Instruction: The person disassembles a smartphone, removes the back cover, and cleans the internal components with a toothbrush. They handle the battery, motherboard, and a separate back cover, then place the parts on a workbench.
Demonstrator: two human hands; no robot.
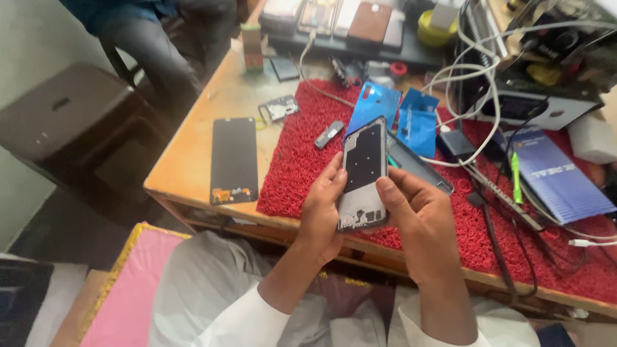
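Packaging lies mostly toward two and three o'clock from the hands: a flat blue booklet-like box (pixel 558 175) with pale print rests on the red mat (pixel 302 160) at three o'clock, a green pen-shaped tool (pixel 516 178) just beside its left edge, and two glossy blue phone back covers (pixel 392 115) stand propped at twelve o'clock, just behind the held part. Both hands grip a phone frame (pixel 364 173), a slim upright slab with a black centre panel and grey ends, held over the near edge of the mat; the left hand (pixel 321 215) clamps its left side with fingers curled closed around the edge, and the right hand (pixel 418 222) pinches its right side, thumb pressed on the face. At nine o'clock a black screen panel (pixel 234 160) lies flat on the bare wooden table (pixel 186 167), well apart from the hands. A small circuit part (pixel 280 108) sits at eleven o'clock, and a small grey stick-shaped piece (pixel 329 134) lies on the mat near it. White cables (pixel 472 71) tangle at one o'clock over a machine (pixel 533 103) cut off by the top edge; its make-up is hard to tell. A dark tray (pixel 340 38) at twelve o'clock holds several phones or covers, only partly in view. Another person's legs (pixel 160 45) show at ten o'clock, cut off at the top.
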